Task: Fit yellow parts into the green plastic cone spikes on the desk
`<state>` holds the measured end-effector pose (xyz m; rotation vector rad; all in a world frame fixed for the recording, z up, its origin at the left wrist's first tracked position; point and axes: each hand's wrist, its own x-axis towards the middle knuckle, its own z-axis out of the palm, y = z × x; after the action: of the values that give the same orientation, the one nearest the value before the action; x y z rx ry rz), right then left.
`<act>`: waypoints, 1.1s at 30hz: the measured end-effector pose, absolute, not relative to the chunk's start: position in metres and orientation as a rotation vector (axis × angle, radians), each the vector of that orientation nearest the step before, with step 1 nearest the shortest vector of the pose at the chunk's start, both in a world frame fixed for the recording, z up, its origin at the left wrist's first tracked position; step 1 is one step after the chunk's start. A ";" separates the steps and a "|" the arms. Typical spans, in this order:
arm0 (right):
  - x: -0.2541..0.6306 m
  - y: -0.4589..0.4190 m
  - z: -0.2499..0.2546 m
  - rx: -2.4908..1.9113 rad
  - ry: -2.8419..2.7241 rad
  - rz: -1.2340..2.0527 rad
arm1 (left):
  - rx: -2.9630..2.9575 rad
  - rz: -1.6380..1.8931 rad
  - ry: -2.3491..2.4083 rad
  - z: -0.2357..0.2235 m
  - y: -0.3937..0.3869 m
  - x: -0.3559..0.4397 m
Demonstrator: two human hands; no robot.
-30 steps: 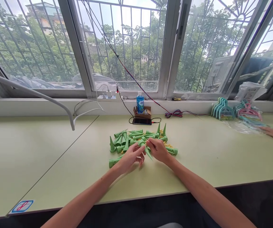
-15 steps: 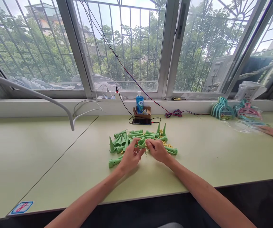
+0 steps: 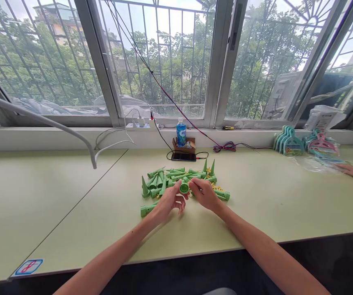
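Observation:
My left hand (image 3: 172, 200) grips a green plastic watering spike (image 3: 184, 188), its round open end turned up toward me. The thumb lies along the rim and the lower fingers are loosely curled. At the right side of that rim is my right hand (image 3: 205, 194), its thumb and forefinger pinched together; whatever is between them is too small to make out. Just beyond both hands lies a pile of green spikes (image 3: 158, 180), some standing point up. Small yellow pieces (image 3: 217, 188) are scattered among them at the right. One green tube (image 3: 147, 210) rests near my left wrist.
Behind the pile lie a phone (image 3: 183, 157) with a cable and a small carton (image 3: 191, 143) by a blue bottle (image 3: 181, 133). Bagged teal hangers (image 3: 290, 141) stand at the right, near another person's hand (image 3: 348, 169). A white bent tube (image 3: 84, 141) juts in from the left.
The spike's open end has tipped slightly and shifted a little down. My left fingers have loosened and spread lower beneath it. My right hand stays at the rim.

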<state>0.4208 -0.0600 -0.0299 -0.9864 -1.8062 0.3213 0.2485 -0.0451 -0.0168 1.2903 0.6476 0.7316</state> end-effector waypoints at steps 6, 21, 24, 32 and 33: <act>0.422 -0.060 -0.029 -0.990 -1.793 0.373 | 1.468 0.823 0.640 -0.018 -0.046 0.246; 0.419 -0.055 -0.029 -1.123 -1.654 0.361 | 1.781 1.115 0.842 -0.024 -0.048 0.251; 0.421 -0.057 -0.027 -1.112 -1.613 0.362 | 1.630 1.069 0.802 -0.024 -0.045 0.252; 0.422 -0.059 -0.028 -1.010 -1.740 0.398 | 1.393 0.791 0.690 -0.020 -0.046 0.249; 0.422 -0.059 -0.028 -1.002 -1.743 0.407 | 1.410 0.801 0.687 -0.021 -0.046 0.248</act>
<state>0.4216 -0.0591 -0.0283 -1.0020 -1.7428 0.4074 0.2477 -0.0457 -0.0207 1.4096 0.6872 0.8008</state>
